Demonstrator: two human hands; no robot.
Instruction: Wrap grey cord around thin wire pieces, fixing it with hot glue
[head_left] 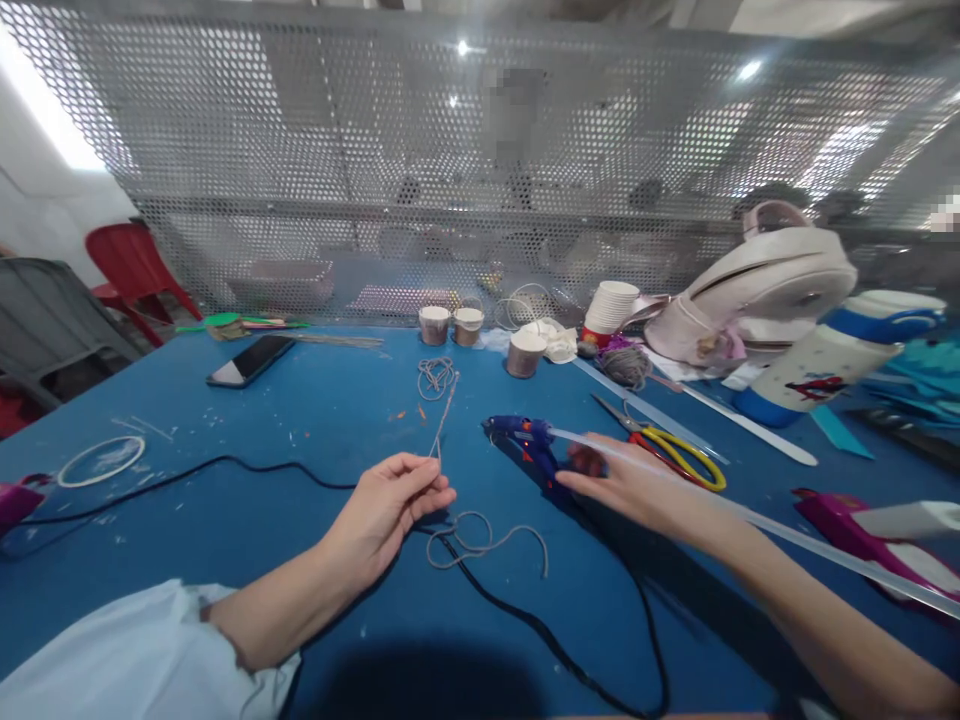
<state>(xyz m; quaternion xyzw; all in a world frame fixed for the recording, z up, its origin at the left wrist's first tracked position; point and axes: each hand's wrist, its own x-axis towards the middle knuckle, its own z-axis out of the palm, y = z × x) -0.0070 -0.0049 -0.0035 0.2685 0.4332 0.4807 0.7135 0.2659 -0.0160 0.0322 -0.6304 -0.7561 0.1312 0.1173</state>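
Observation:
My left hand (401,500) pinches a thin stick wound with pale cord (448,408), its tip pointing up and away from me. Beneath and beside that hand, a loose grey cord (487,548) curls on the table. My right hand (619,480) is at the handle of a blue hot glue gun (525,440), thumb and fingers closed about its lower part; motion smears the hand a little. The gun's nozzle points left, and a long clear glue stick (780,522) runs out of its back, over my right forearm. A grey cord bundle (436,378) lies beyond the stick's tip.
Scissors (679,455) with yellow and red handles lie right of the glue gun. Small cups (526,355), a cup stack (611,305), a bag (757,280) and a bottle (832,355) stand behind. A phone (251,360) and white ring (101,462) lie left. Black cable (525,615) crosses the front.

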